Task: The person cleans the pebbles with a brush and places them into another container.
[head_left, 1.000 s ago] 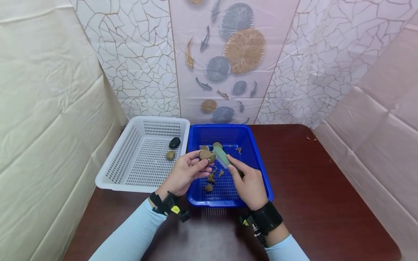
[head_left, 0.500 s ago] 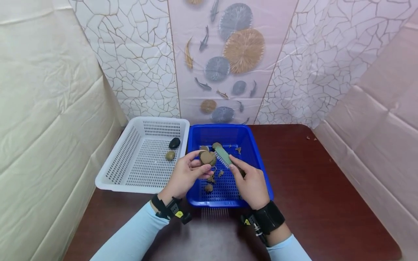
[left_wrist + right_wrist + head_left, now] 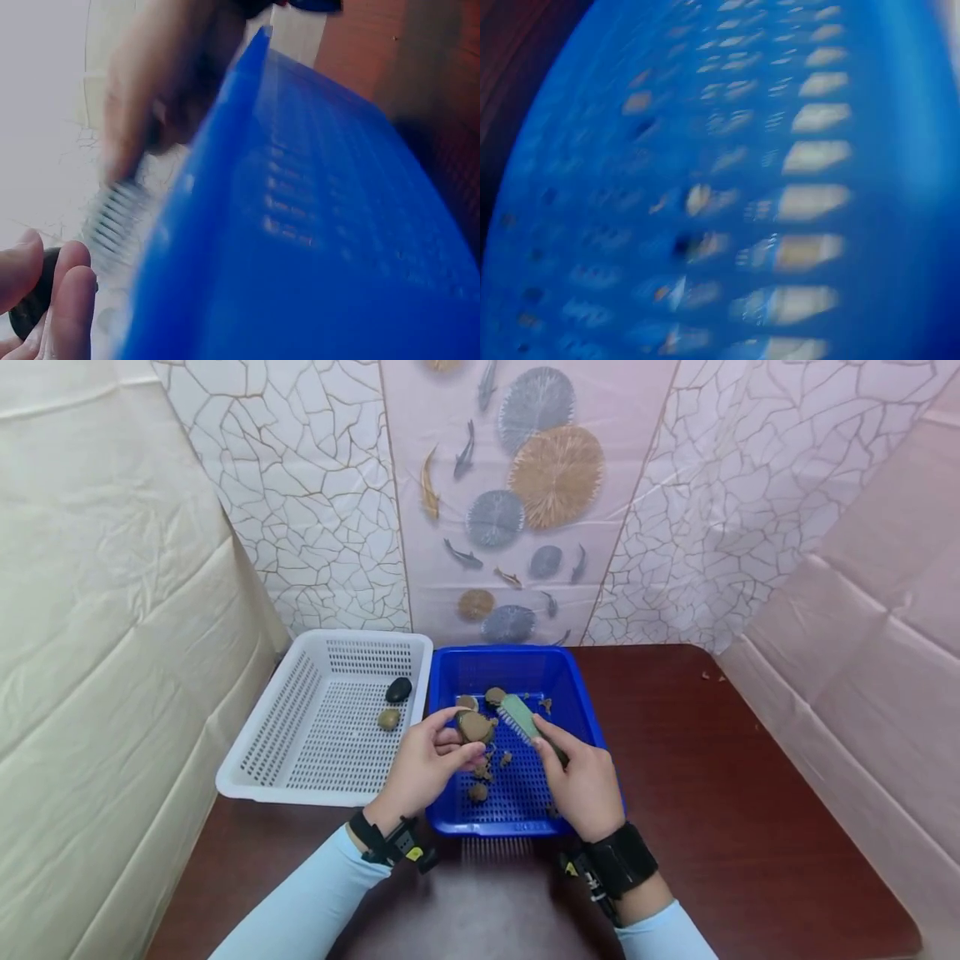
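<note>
My left hand (image 3: 422, 762) pinches a dark stone (image 3: 476, 727) between thumb and fingers over the blue basket (image 3: 525, 827). A flat patch of brown mud covers the stone's upward face in the head view; in the left wrist view its dark side (image 3: 34, 296) shows between the fingers. My right hand (image 3: 585, 781) grips a scrub brush (image 3: 519, 713) with a green back and pale bristles, forefinger along its back. The bristles face the stone, slightly to its right. Blurred bristles (image 3: 116, 221) also show in the left wrist view.
Muddy stones (image 3: 495, 696) and loose mud crumbs (image 3: 482, 772) lie in the blue basket. A white basket (image 3: 247, 789) stands against its left side, holding a black stone (image 3: 399, 690) and an olive stone (image 3: 388, 719). Small crumbs dot the table (image 3: 720, 760) at the far right.
My left hand has turned the stone so its muddy face points more upward. The brush has shifted slightly right, away from the stone, and its bristles show more.
</note>
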### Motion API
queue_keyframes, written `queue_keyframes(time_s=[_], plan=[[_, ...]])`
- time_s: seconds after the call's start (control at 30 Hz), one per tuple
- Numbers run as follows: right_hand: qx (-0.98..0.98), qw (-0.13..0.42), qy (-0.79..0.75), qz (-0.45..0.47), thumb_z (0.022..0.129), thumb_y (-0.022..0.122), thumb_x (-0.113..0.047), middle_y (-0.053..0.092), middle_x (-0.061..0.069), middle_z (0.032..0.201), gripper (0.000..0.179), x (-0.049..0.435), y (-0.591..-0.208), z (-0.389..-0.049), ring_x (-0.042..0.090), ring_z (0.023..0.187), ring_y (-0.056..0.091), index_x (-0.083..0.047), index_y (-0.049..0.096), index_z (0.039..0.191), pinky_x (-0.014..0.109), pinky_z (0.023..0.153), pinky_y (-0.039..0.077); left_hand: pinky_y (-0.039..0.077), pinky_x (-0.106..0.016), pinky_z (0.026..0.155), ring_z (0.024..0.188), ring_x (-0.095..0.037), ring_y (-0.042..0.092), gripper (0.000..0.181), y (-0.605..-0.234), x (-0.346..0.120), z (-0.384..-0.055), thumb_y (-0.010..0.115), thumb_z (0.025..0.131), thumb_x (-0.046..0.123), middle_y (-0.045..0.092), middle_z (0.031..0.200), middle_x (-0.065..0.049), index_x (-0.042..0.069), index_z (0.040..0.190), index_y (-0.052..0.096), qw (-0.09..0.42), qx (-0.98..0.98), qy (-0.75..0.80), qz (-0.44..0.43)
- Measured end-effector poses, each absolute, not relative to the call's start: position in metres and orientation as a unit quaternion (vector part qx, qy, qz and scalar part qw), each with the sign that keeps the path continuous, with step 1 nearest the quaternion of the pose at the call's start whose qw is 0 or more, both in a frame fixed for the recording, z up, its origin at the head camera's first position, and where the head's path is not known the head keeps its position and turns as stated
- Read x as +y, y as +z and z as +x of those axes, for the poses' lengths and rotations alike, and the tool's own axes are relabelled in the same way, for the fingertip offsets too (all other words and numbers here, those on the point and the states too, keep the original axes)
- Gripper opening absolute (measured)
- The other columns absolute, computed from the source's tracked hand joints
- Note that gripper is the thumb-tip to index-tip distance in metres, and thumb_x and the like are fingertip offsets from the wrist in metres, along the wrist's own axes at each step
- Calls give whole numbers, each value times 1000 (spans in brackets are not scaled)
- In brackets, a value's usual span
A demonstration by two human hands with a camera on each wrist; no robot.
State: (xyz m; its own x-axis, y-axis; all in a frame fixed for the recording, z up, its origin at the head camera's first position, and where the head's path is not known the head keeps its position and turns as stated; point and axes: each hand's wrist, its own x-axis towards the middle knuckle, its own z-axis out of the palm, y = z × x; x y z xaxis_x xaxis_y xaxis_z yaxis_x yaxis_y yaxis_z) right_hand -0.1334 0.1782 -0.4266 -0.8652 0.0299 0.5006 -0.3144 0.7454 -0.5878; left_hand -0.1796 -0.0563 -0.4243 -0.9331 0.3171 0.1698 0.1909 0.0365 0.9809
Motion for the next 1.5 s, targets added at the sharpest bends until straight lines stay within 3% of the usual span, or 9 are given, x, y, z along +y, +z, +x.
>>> queue_keyframes(time_s=[0.17,0.43,0.6,0.93,1.07,1.13,1.3,1.4,1.5], plan=[[-872,259,390,142,111,71,-27,61,-2,71,41,169,-422,-129,5,49,36,-25,69,152,27,42,35,70,-41,82,91,-31,82,57,-423,-56,-179,83,99,4,82,99,-10,1,151,59,31,734,655,175],[-919,230,312,67,108,75,-24,34,-6,55,39,180,-431,-135,9,43,27,-20,73,147,27,42,26,69,-34,81,92,-27,82,61,-426,-56,-176,84,99,8,81,97,-7,4,154,59,27,743,644,182],[-886,253,366,133,110,72,-26,52,-5,65,41,173,-425,-129,4,46,30,-23,70,151,26,41,31,68,-29,78,86,-16,80,60,-426,-56,-177,89,96,15,81,92,0,6,149,64,-17,777,604,179],[-912,239,321,85,108,75,-23,35,-8,56,39,177,-432,-134,9,43,29,-21,73,147,27,43,28,69,-31,81,88,-18,82,62,-430,-56,-176,88,97,15,81,92,-3,5,153,62,-5,756,631,175],[-880,274,360,147,108,74,-21,64,-5,68,40,169,-425,-128,5,51,43,-21,72,148,25,45,36,69,-30,80,88,-17,81,63,-427,-56,-177,90,95,15,81,92,-2,4,151,64,-17,764,621,175],[-871,277,367,171,109,74,-22,66,-4,71,40,165,-424,-129,4,53,44,-21,71,149,25,45,38,69,-31,79,89,-17,81,63,-426,-55,-177,90,95,17,82,95,-2,3,151,64,-14,763,622,178],[-900,249,332,132,109,74,-25,39,-8,58,39,170,-430,-134,6,47,31,-23,72,147,27,44,31,69,-31,79,89,-17,82,65,-428,-53,-173,89,96,21,82,97,-3,4,153,63,-1,756,632,170],[-910,245,317,102,108,75,-24,36,-9,57,38,176,-433,-136,6,45,29,-23,74,146,28,44,29,69,-30,80,89,-17,81,64,-430,-55,-172,90,95,20,82,95,-2,6,152,64,-8,757,632,164],[-895,264,341,117,108,75,-22,58,-5,63,38,176,-430,-134,4,45,29,-22,73,146,27,42,30,68,-29,78,87,-17,81,61,-430,-57,-173,91,94,20,81,91,0,10,150,67,-22,764,623,167]])
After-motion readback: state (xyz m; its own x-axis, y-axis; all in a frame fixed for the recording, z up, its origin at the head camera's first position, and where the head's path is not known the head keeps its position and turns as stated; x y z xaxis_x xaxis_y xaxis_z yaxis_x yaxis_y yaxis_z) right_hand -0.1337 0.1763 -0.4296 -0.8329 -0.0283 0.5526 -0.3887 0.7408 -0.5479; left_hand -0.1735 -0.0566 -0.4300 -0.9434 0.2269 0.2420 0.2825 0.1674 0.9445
